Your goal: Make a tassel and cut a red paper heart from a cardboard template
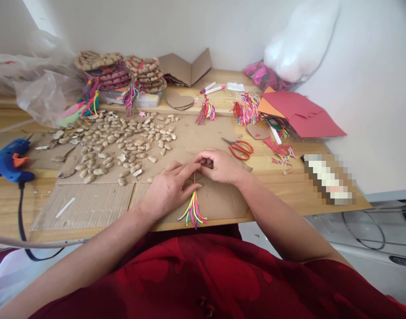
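Observation:
A multicoloured cord tassel (193,210) hangs by a thin pale string between my hands, its strands spread near the table's front edge. My right hand (221,166) is closed in a pinch around the upper end of the string. My left hand (168,188) is closed too, its index fingertip meeting the right fingers at the string and its thumb beside the string just above the strands. What lies between the fingertips is mostly hidden. Beneath both hands is a flat cardboard sheet (223,201). Orange-handled scissors (241,149) lie just beyond my right hand.
Loose peanuts (119,137) cover the left of the cardboard. A blue glue gun (12,161) sits far left. Behind stand stacked peanut-covered pieces (145,73), folded cardboard (188,68) and more tassels (246,108). Red paper (318,116) and a pixelated object (327,179) are at right.

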Tool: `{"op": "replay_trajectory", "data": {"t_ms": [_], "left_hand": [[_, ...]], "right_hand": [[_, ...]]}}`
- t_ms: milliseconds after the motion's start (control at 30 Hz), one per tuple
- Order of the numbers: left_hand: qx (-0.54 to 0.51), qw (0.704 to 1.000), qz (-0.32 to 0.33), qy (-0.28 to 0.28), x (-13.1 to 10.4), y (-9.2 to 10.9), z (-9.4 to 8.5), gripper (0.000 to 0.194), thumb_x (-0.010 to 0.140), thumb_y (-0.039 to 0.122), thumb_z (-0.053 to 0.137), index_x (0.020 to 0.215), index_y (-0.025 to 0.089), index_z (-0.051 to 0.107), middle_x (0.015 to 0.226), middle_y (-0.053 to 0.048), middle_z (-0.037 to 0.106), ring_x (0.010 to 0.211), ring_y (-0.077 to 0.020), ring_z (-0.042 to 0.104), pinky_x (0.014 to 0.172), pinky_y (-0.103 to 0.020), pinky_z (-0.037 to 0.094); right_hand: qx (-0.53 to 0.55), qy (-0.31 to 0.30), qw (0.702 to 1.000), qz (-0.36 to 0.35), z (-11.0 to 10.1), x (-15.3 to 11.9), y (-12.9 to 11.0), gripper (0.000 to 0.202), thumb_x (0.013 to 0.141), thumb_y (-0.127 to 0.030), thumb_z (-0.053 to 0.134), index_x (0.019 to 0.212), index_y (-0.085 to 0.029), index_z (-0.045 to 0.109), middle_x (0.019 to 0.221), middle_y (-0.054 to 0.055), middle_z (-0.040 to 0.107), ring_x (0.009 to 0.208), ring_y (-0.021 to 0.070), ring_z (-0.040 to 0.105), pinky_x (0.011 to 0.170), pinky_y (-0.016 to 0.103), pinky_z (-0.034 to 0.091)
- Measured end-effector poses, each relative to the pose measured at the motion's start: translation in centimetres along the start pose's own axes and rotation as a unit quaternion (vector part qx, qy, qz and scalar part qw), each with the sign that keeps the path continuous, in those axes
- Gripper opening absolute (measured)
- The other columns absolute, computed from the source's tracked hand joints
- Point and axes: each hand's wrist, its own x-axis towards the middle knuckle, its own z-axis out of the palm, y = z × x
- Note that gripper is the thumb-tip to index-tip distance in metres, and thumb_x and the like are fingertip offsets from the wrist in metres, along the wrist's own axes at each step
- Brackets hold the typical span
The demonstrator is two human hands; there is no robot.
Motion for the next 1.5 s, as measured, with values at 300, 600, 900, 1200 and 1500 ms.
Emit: {"op": "replay_trajectory", "data": {"t_ms": [300, 600, 900, 1200, 1500], "left_hand": [[0.026, 0.999, 0.011, -0.034, 0.1, 0.0, -0.2, 0.043, 0.098, 0.036, 0.058, 0.136, 0.017, 0.055, 0.119, -0.010, 0.072, 0.107, -0.0276, 0.062, 0.092, -0.041, 0.055], [0.011, 0.999, 0.007, -0.047, 0.1, -0.1, -0.3, 0.043, 0.098, 0.034, 0.058, 0.138, 0.019, 0.053, 0.121, -0.009, 0.072, 0.108, -0.0270, 0.062, 0.093, -0.041, 0.054], [0.051, 0.998, 0.043, -0.004, -0.1, -0.6, 0.3, 0.044, 0.098, 0.035, 0.055, 0.141, 0.023, 0.053, 0.121, -0.008, 0.073, 0.110, -0.0273, 0.065, 0.089, -0.038, 0.057], [0.061, 0.995, 0.078, 0.009, 0.1, -2.2, 1.4, 0.041, 0.099, 0.039, 0.055, 0.137, 0.025, 0.056, 0.113, -0.007, 0.075, 0.104, -0.0250, 0.069, 0.087, -0.034, 0.057], [0.043, 0.996, 0.079, 0.023, -0.2, -2.5, 1.9, 0.041, 0.099, 0.041, 0.054, 0.137, 0.026, 0.054, 0.117, -0.006, 0.074, 0.102, -0.0244, 0.068, 0.089, -0.036, 0.055]], "right_hand": [[0.000, 0.005, 1.000, 0.005, 0.0, 0.0, 0.1, 0.019, 0.080, -0.008, 0.062, 0.095, -0.016, 0.071, 0.087, 0.003, 0.067, 0.075, 0.0129, 0.058, 0.072, 0.025, 0.046], [0.039, 0.008, 0.999, 0.031, 0.1, 0.1, 0.0, 0.020, 0.079, -0.006, 0.062, 0.094, -0.015, 0.072, 0.082, 0.002, 0.068, 0.071, 0.0114, 0.057, 0.068, 0.024, 0.045], [0.001, 0.012, 0.999, 0.053, 0.2, -0.1, 0.2, 0.020, 0.081, -0.012, 0.065, 0.097, -0.020, 0.075, 0.086, 0.001, 0.073, 0.074, 0.0129, 0.061, 0.068, 0.023, 0.045], [0.013, 0.000, 0.998, 0.066, 0.5, 0.0, 0.7, 0.024, 0.079, -0.011, 0.064, 0.099, -0.020, 0.074, 0.090, 0.001, 0.074, 0.075, 0.0133, 0.064, 0.066, 0.022, 0.045], [0.007, 0.007, 0.996, 0.083, 0.6, 0.1, 0.5, 0.020, 0.081, -0.013, 0.064, 0.095, -0.022, 0.075, 0.085, 0.000, 0.073, 0.072, 0.0132, 0.062, 0.064, 0.022, 0.043]]}}
